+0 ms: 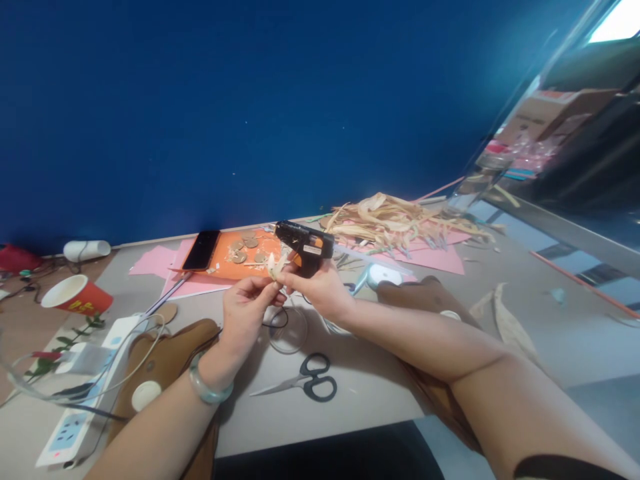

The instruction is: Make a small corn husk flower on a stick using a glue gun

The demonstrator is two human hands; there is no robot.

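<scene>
Two hands huddle close: left hand (245,313) pinches a husk piece (276,265) steady, right hand (320,290) grips the glue gun (305,243) right at it.

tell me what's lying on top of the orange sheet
On the orange sheet: a black phone at its left end, brown round pieces and pale scraps midway. The glue gun in the right hand hides its right end.

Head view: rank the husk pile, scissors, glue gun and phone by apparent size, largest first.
1. husk pile
2. scissors
3. glue gun, partly hidden by the right hand, so unsure against the scissors
4. phone, smallest, though it lies farther back
</scene>
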